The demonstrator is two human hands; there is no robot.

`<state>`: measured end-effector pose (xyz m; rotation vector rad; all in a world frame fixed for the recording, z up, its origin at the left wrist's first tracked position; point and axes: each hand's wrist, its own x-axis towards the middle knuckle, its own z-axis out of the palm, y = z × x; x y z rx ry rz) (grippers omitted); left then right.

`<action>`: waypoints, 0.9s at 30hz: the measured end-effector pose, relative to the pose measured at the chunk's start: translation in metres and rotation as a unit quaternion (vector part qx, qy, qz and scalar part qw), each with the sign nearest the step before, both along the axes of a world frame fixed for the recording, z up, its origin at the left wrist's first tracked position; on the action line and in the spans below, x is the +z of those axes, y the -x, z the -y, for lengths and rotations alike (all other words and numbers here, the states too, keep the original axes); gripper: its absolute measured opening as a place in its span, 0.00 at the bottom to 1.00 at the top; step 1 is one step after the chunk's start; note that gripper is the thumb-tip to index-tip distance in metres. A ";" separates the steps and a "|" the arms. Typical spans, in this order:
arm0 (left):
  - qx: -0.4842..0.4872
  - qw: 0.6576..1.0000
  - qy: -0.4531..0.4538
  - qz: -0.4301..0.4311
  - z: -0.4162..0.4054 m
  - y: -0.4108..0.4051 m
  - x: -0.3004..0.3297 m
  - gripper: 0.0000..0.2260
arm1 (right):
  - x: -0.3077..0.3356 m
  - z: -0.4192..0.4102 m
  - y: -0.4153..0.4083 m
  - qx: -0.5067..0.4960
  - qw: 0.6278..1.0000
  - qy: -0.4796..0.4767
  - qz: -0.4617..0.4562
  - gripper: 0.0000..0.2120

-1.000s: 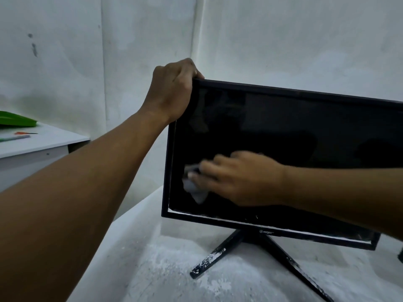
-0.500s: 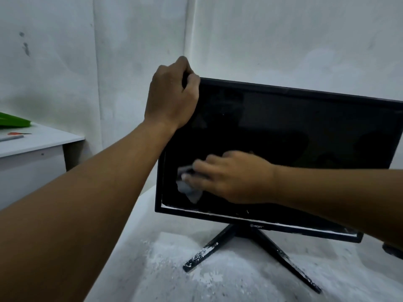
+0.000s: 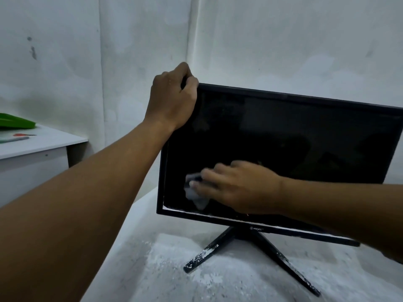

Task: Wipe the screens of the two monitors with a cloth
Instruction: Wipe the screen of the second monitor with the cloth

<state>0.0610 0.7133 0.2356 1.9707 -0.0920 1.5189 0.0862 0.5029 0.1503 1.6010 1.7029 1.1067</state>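
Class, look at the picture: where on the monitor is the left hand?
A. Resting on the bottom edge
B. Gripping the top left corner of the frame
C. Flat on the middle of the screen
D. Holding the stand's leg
B: the left hand curls round the top left corner of the monitor, while the right hand presses the cloth low on the screen.

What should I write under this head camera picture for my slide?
Left hand grips the monitor corner; right hand presses a cloth on its screen.
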 end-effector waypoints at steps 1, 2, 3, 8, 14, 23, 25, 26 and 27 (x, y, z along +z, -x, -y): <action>-0.005 1.000 0.004 0.000 0.000 0.000 0.001 0.10 | 0.015 -0.005 0.000 -0.003 0.999 -0.043 0.008 0.22; -0.005 1.000 0.006 0.000 0.000 0.001 0.002 0.11 | 0.033 -0.011 -0.001 -0.012 0.995 -0.094 0.012 0.22; -0.005 1.000 0.009 -0.003 -0.002 0.002 0.003 0.12 | 0.052 -0.018 -0.002 -0.026 0.988 -0.150 0.006 0.23; -0.011 1.000 0.012 -0.021 -0.004 0.003 0.006 0.13 | 0.084 -0.019 -0.003 -0.064 0.962 -0.258 -0.061 0.24; 0.014 0.999 -0.004 -0.037 -0.002 0.006 0.003 0.12 | -0.015 0.035 -0.004 -0.040 0.997 0.002 -0.059 0.26; 0.221 0.964 -0.149 -0.012 0.017 0.017 -0.001 0.15 | -0.057 0.064 0.000 -0.099 0.978 0.052 -0.177 0.32; 0.252 0.950 -0.181 -0.026 0.019 0.016 -0.005 0.16 | -0.052 0.061 0.002 -0.100 0.975 0.054 -0.193 0.30; 0.260 0.945 -0.195 -0.027 0.021 0.016 -0.008 0.16 | -0.049 0.060 0.004 -0.098 0.975 0.054 -0.195 0.29; 0.263 0.942 -0.207 -0.024 0.024 0.017 -0.012 0.17 | -0.047 0.060 0.005 -0.095 0.975 0.055 -0.193 0.28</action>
